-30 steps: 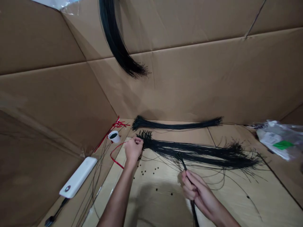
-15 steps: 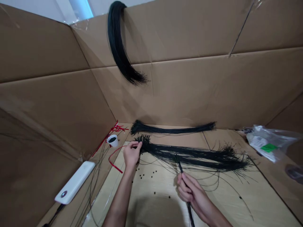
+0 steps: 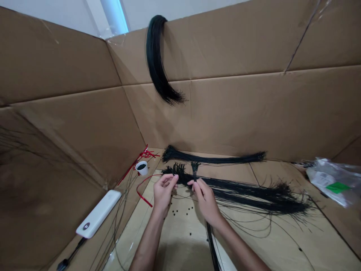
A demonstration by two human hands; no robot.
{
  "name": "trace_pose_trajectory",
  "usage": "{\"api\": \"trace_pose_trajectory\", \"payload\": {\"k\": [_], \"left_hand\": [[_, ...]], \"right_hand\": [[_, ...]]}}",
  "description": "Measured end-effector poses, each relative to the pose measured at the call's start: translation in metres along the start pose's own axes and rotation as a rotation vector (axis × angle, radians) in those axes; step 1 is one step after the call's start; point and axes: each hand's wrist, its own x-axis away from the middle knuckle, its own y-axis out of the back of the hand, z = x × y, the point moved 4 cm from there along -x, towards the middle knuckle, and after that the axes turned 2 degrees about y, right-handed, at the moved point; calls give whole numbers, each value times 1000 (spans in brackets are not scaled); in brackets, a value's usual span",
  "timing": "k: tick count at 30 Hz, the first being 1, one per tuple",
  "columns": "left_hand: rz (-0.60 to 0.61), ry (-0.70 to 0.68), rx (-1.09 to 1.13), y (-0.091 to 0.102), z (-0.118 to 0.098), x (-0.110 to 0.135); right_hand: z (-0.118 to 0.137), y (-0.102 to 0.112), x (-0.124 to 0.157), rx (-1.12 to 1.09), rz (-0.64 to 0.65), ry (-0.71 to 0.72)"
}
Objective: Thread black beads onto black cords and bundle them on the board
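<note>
My right hand (image 3: 207, 199) is closed round a slim bundle of black wires (image 3: 212, 244). The bundle's thick, knobbly end (image 3: 195, 166) sticks up above the fingers, and its tail hangs down toward the front. Close by on the left, my left hand (image 3: 163, 191) has thumb and fingers pinched together; what they hold, if anything, is hidden. It is by the bunched head (image 3: 176, 171) of a large spread of black wires (image 3: 254, 192) lying across the board. Small black beads (image 3: 176, 212) lie scattered below the hands.
A white cup (image 3: 141, 168) of black bits stands left of the hands, near red strips (image 3: 146, 153). Another wire bundle (image 3: 214, 159) lies along the back cardboard wall, where one more (image 3: 158, 60) hangs. A white power bank (image 3: 98, 214) is at left, a plastic bag (image 3: 329, 180) at right.
My right hand has moved up and left with its wire bundle, next to my left hand. The left hand stays by the bunched head. The whole view has shifted slightly.
</note>
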Motion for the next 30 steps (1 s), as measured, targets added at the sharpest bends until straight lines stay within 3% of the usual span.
{"api": "trace_pose_trajectory", "payload": {"k": [4, 8, 13, 22, 30], "left_hand": [[90, 67, 70, -2, -1, 7], [123, 105, 117, -3, 1, 9], [69, 110, 169, 1, 3, 8], [56, 179, 236, 0, 11, 8], [285, 230, 169, -11, 7, 18]], "right_hand": [[-2, -21, -21, 152, -27, 187], [-9, -35, -24, 116, 66, 211], [-16, -42, -19, 96, 201, 212], [-24, -35, -18, 152, 372, 228], [-16, -13, -19, 131, 558, 179]]}}
